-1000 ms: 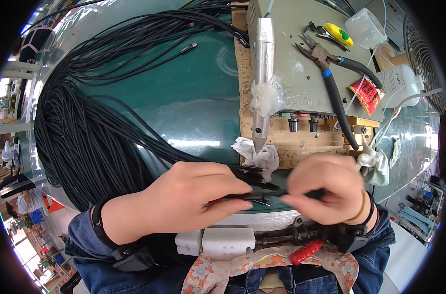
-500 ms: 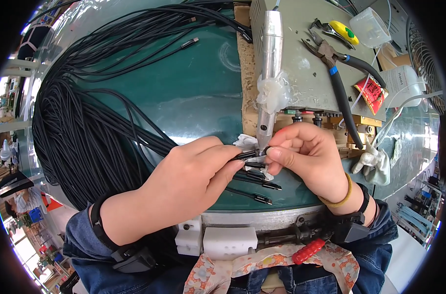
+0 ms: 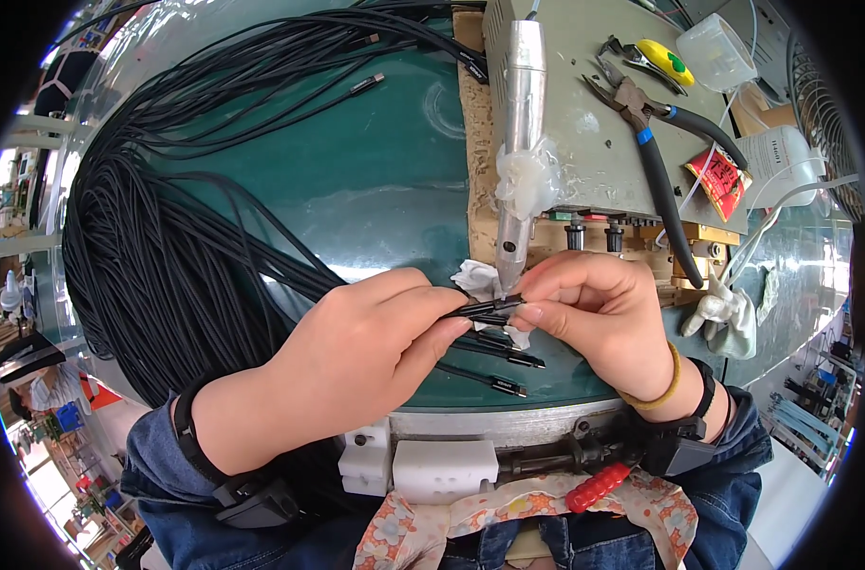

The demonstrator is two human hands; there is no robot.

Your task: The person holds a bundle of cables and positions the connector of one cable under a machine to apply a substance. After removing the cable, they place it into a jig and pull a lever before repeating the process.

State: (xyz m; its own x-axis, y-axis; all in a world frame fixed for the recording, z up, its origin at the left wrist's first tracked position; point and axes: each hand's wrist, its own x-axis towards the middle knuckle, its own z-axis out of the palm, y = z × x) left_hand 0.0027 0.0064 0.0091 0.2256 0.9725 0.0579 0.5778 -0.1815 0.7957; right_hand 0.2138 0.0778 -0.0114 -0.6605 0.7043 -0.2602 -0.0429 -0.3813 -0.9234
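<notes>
My left hand (image 3: 361, 328) is closed on black cables, pinching them between thumb and fingers close to their connector ends (image 3: 477, 309). My right hand (image 3: 599, 309) pinches a small black piece (image 3: 510, 301) at the tip of one held cable; the fingertips partly hide it. Just above that piece is the narrow tip of a silver dispensing nozzle (image 3: 526, 104), its middle wrapped in whitish, lumpy residue. Crumpled white tissue (image 3: 477, 278) lies behind the connectors. Below my hands, more cable ends with metal plugs (image 3: 508, 386) rest on the green mat (image 3: 376, 214).
A large bundle of black cables (image 3: 157, 275) fills the left side. On the grey machine box (image 3: 584, 152) lie pliers (image 3: 632, 100), yellow-handled cutters (image 3: 665, 62) and a red packet (image 3: 719, 185). A white cloth (image 3: 727, 318) is at right; white blocks (image 3: 447, 470) and a red handle (image 3: 599, 487) sit at the front edge.
My right hand has shifted slightly, bringing the small black piece from beside the nozzle tip down to the end of the held cable. My left hand stays nearly still.
</notes>
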